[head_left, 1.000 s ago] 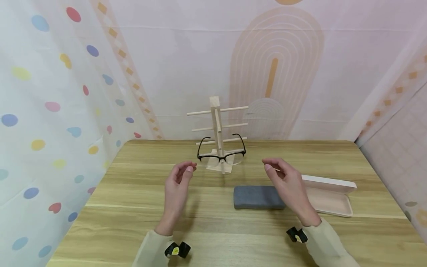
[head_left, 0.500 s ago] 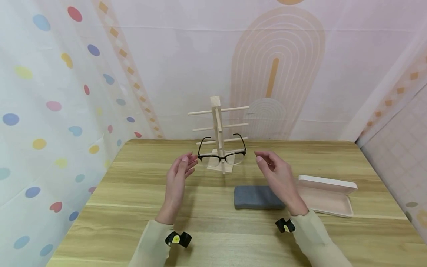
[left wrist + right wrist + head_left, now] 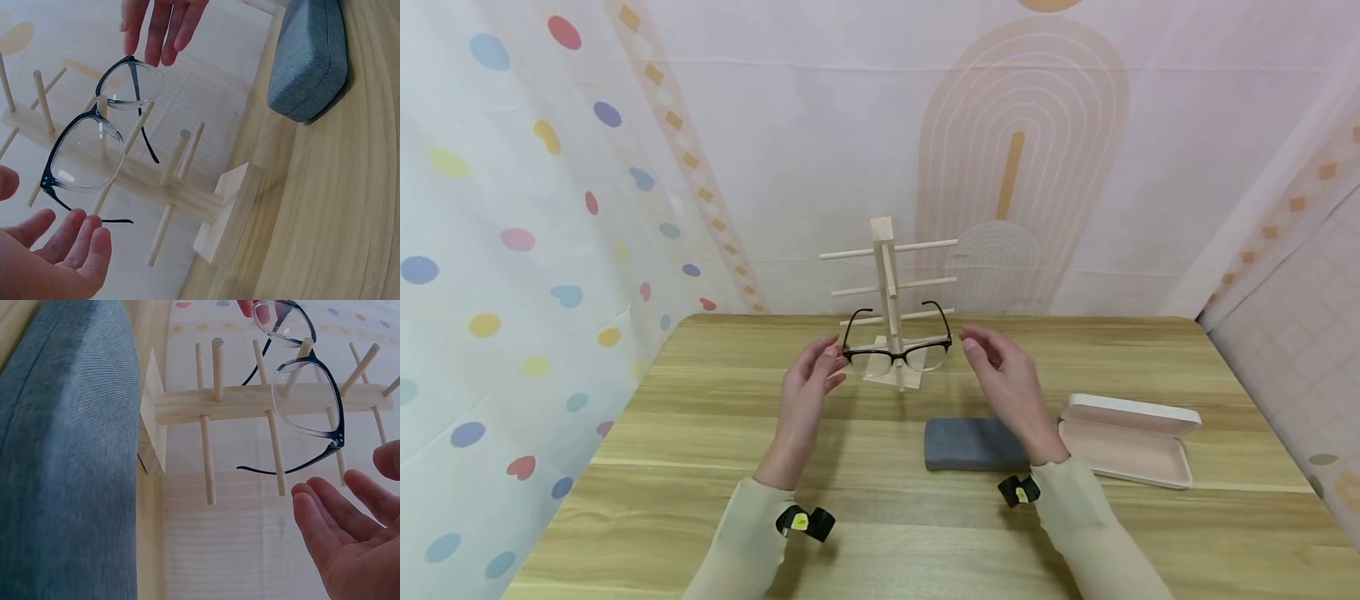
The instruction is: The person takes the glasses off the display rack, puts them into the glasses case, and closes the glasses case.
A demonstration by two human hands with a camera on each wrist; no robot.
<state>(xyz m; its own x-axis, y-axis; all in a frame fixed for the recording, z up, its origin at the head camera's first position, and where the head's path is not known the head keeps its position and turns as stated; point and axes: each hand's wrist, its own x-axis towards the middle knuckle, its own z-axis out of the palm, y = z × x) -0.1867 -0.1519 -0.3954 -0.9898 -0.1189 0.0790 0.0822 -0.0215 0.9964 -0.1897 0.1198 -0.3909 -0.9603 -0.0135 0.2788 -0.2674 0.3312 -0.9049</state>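
Black-framed eyeglasses point(image 3: 898, 356) with clear lower rims hang on a wooden peg rack point(image 3: 889, 283), temples pointing back. My left hand point(image 3: 806, 385) is beside the left end of the frame, thumb and fingers parted; in the left wrist view the left hand point(image 3: 59, 253) has its fingertips near the hinge, and I cannot tell whether they touch. My right hand point(image 3: 1003, 379) is just off the right end, fingers slightly bent. In the right wrist view a gap shows between the right hand point(image 3: 353, 528) and the frame's hinge. Neither hand grips anything.
A grey-blue fabric glasses case point(image 3: 973, 444) lies shut in front of the rack, partly behind my right wrist. To its right, a white hard case point(image 3: 1131, 450) stands open with its pale inside showing. Patterned curtains point(image 3: 790, 150) hang behind the wooden table point(image 3: 865, 533).
My right hand has moved left and slightly away from me, closer to the eyeglasses. The left hand has come forward to the frame's left end, its fingers spreading. Eyeglasses and rack stay put.
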